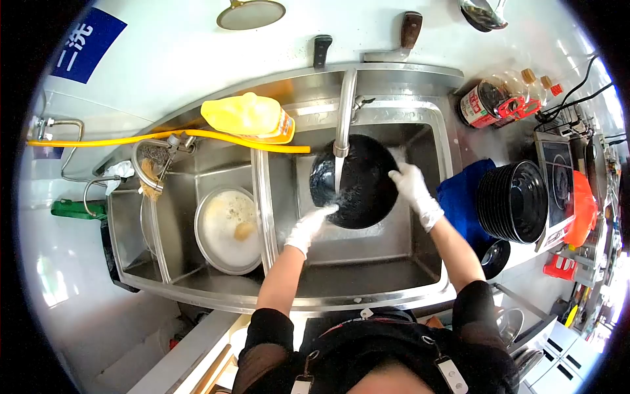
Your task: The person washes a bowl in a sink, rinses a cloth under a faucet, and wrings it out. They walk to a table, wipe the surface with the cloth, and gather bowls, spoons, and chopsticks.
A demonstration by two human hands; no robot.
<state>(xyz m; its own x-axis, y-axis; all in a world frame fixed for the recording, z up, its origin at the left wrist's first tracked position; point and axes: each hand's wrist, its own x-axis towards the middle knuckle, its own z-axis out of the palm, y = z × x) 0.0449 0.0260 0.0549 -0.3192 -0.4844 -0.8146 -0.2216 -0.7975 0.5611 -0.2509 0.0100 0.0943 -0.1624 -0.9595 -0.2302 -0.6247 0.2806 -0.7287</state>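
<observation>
Bowl: black bowl (357,180) sits tilted in the right basin of the sink (367,279), under the running faucet (344,115)
Left hand: my left hand (307,226) grips the bowl's lower rim; gloved, wet
Right hand: my right hand (413,190) clasps the far rim
Risk: I judge slick gloves could lose it — bowl knocks the steel; water may splash out toward the stacked black bowls (515,200)

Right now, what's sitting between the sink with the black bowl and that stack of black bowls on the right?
In the head view, a blue cloth lies on the counter between the sink and the stack of black bowls.
</observation>
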